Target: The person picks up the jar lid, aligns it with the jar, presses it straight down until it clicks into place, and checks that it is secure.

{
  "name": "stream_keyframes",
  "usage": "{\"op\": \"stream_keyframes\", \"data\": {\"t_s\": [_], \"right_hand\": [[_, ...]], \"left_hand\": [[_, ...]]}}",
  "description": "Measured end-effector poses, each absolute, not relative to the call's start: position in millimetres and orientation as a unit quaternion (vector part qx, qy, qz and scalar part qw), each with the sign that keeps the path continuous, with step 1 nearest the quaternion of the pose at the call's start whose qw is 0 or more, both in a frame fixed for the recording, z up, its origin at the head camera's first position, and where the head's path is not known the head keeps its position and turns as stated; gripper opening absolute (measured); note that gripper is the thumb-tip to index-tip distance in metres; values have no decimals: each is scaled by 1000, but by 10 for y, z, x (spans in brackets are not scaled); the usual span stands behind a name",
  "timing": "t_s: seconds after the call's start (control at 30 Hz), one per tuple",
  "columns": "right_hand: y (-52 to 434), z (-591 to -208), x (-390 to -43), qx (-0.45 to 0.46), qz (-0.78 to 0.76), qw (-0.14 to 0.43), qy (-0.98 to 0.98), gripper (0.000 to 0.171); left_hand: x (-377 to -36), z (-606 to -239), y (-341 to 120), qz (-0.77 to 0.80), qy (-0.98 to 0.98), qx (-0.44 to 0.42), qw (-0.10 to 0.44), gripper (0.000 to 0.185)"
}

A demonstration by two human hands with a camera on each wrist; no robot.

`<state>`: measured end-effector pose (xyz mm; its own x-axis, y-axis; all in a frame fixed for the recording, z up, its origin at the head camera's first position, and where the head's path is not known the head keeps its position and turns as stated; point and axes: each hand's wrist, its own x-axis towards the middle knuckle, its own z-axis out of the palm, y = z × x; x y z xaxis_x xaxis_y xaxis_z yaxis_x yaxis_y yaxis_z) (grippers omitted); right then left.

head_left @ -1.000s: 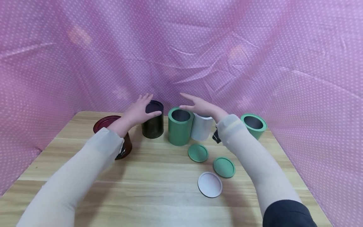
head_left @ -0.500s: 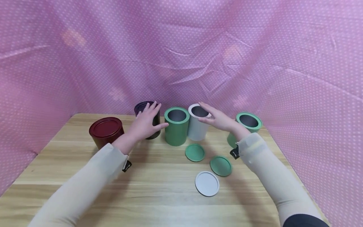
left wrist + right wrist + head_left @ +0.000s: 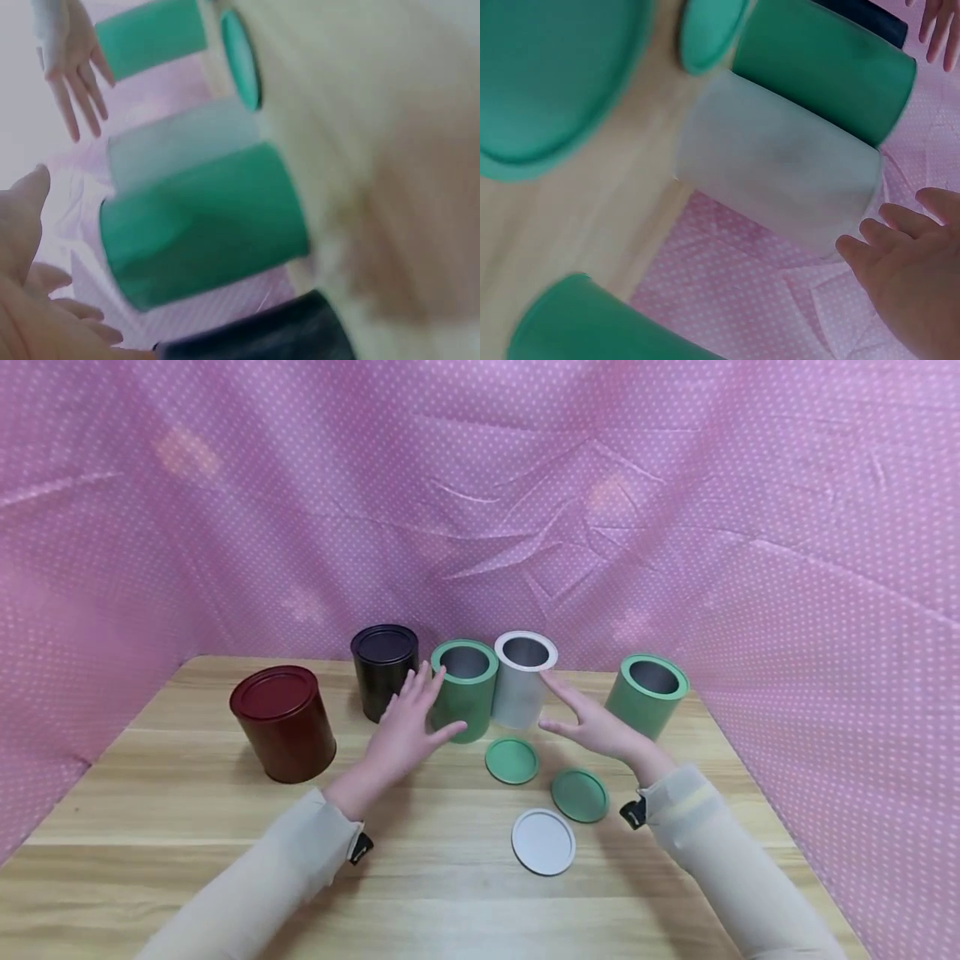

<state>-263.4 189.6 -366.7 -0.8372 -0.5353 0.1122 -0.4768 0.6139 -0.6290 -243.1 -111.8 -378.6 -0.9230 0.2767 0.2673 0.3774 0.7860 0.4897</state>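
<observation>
Head view: both bare hands are out over the table, and neither holds anything. Left hand (image 3: pixel 408 731), fingers spread wide, thumb pointing right; right hand (image 3: pixel 592 722), fingers stretched, thumb apart from them. Between them, just beyond, stands the pair that matters: an open-topped green cylindrical can (image 3: pixel 476 703) and, tucked close against its right side, an open-topped white cylindrical can (image 3: pixel 517 697). Both are upright, long axes vertical, mouths facing up. The left hand is nearer the green one, its fingers crossing that can's left front; the right hand is nearer the white one, fingertips just beside its rim. Whether any finger touches is hard to call. Nearer the person lie a round green lid (image 3: pixel 512 761), a second green lid (image 3: pixel 580 795) and a round white lid (image 3: pixel 543 842), all flat on the pale wood-grained table (image 3: pixel 420 910). Farther right, another open-topped green can (image 3: pixel 641 706); out left, a black lidded can (image 3: pixel 375 685) and a dark red lidded can (image 3: pixel 288 739). Pink dotted cloth (image 3: pixel 480 485) hangs behind it all.
</observation>
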Motion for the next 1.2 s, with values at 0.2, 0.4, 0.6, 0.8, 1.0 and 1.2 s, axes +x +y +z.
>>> {"op": "stream_keyframes", "data": {"t_s": [0.2,0.4,0.6,0.8,1.0,1.2], "right_hand": [[1951,-3907,-2567,-286,-326,56,899,80],[1964,-4071,-2544,-269,-313,73,908,80],[1896,-4178,-2549,-263,-289,73,918,78],[1850,-4307,-2560,-259,-284,76,920,77],[1838,-4384,-2554,-259,-260,94,926,77],[1827,-4416,-2565,-248,-253,99,930,78]], "left_hand": [[-2316,-3990,-993,-265,-946,-171,79,90],[-2265,-4153,-907,-255,-952,-164,41,89],[-2266,-4315,-850,-234,-958,-167,5,85],[-2285,-4428,-788,-212,-962,-170,-21,82],[-2290,-4501,-689,-210,-965,-149,-55,80],[-2324,-4538,-558,-181,-974,-114,-79,82]]}}
